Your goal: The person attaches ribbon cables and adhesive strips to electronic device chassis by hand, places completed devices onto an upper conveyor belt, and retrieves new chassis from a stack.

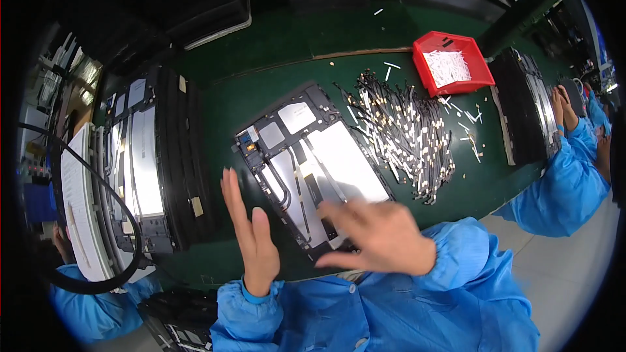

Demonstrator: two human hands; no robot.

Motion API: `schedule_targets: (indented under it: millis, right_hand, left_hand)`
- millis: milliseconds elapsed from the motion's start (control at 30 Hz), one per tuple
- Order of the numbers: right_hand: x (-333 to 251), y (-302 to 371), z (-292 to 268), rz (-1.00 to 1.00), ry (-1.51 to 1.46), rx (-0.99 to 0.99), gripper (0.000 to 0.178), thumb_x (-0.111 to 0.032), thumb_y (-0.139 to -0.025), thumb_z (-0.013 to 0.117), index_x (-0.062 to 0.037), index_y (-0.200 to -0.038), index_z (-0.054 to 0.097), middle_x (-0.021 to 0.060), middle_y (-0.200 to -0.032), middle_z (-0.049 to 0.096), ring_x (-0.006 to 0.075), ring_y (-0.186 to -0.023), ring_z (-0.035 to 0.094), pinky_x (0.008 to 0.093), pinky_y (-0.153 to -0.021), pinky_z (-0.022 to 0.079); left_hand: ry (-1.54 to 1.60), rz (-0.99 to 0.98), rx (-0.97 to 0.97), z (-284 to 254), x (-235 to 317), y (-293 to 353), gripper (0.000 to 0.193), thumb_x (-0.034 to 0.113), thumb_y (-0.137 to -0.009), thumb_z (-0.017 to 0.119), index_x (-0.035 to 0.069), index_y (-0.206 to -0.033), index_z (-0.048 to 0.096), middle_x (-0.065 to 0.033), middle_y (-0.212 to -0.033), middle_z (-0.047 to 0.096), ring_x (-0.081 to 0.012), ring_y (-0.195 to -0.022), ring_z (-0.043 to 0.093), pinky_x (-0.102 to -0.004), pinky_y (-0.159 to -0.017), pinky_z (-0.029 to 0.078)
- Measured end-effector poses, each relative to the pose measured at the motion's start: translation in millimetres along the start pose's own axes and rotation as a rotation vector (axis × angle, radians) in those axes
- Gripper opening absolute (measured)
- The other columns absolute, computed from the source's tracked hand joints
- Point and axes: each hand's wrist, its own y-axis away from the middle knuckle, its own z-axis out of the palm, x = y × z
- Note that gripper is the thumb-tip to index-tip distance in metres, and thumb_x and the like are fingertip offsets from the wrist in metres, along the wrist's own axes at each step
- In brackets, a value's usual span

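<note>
An opened tablet [306, 163] lies slightly turned on the green table in front of me, its silver panels, dark frame and strips of cable showing. Beside its lower left edge, my left hand [253, 244] stands raised with fingers stretched out, holding nothing. My right hand [378, 238] is over the tablet's lower right part, partly smeared by motion. Its thumb and fingers are spread apart, and nothing shows between them; whether they touch the tablet I cannot tell. Just right of the tablet lies a large heap of thin black cables [407, 137] with white and gold ends.
A red bin [489, 77] holds many small white strips; more strips lie scattered below it. Stacks of similar tablets in black trays stand left [186, 156] and right [521, 107]. A black cable [124, 202] loops at far left. People in blue sleeves [561, 182] sit on both sides.
</note>
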Motion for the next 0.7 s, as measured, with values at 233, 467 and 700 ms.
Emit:
schedule_targets:
  millis: [233, 467, 700]
  right_hand:
    - [45.3, -0.1, -12.0, 0.413, -0.047, 0.06, 0.058, -0.036, -0.076, 0.071, 0.0009, -0.116, 0.054, 0.014, -0.101, 0.053, 0.0315, -0.065, 0.062, 0.0389, -0.059, 0.05]
    - [55.6, 4.7, -6.2, 0.45, -0.394, 0.136, 0.058, -0.023, -0.072, 0.078, -0.0012, -0.121, 0.056, 0.0091, -0.109, 0.051, 0.0144, -0.074, 0.053, 0.0257, -0.061, 0.044]
    - [40.3, -11.7, -52.7, 0.678, -1.168, 0.092, 0.063, -0.014, -0.079, 0.071, -0.0054, -0.135, 0.043, -0.005, -0.074, 0.047, 0.0026, -0.064, 0.039, 0.0175, -0.055, 0.029]
  left_hand:
    - [-0.423, -0.133, -0.184, 8.4, 21.9, 42.3, 0.05, 0.028, -0.091, 0.047, -0.006, -0.127, 0.046, -0.0238, -0.144, 0.024, -0.0446, -0.134, 0.013, -0.0575, -0.106, 0.006]
    - [-0.396, -0.142, -0.142, 10.6, 26.8, 43.5, 0.051, 0.029, -0.088, 0.052, -0.01, -0.121, 0.05, -0.0235, -0.142, 0.028, -0.0449, -0.133, 0.014, -0.057, -0.105, 0.009]
    - [0.012, -0.028, 0.085, -0.4, 37.5, 21.8, 0.056, 0.038, -0.094, 0.042, -0.005, -0.129, 0.047, -0.0185, -0.143, 0.029, -0.0305, -0.134, 0.025, -0.0409, -0.105, 0.027]
